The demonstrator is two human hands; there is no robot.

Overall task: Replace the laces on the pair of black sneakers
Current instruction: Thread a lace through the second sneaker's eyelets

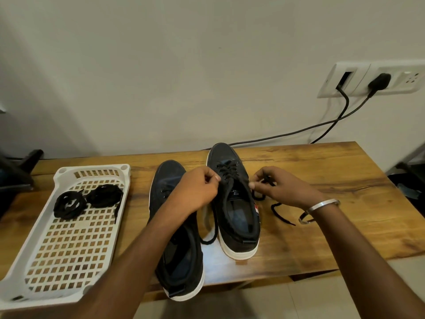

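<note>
Wooden table (322, 171) held the right sneaker (232, 203) lying toe-far between both hands, left hand (197, 192) pinching its lace (227, 171), right hand (282, 187) pinching the loose end.

Black sneakers (207, 215) with white soles, white grid-patterned basket (69, 238), brown woodgrain table (322, 203).

My bench (322, 180) is wood with a knotty grain and a low sheen. On it, the sneakers (232, 203) are matt black cloth with smooth white rubber soles. Left of them, the tray (69, 249) is white perforated plastic holding woven black laces (87, 200). My bangle (319, 209) is polished metal.
</note>
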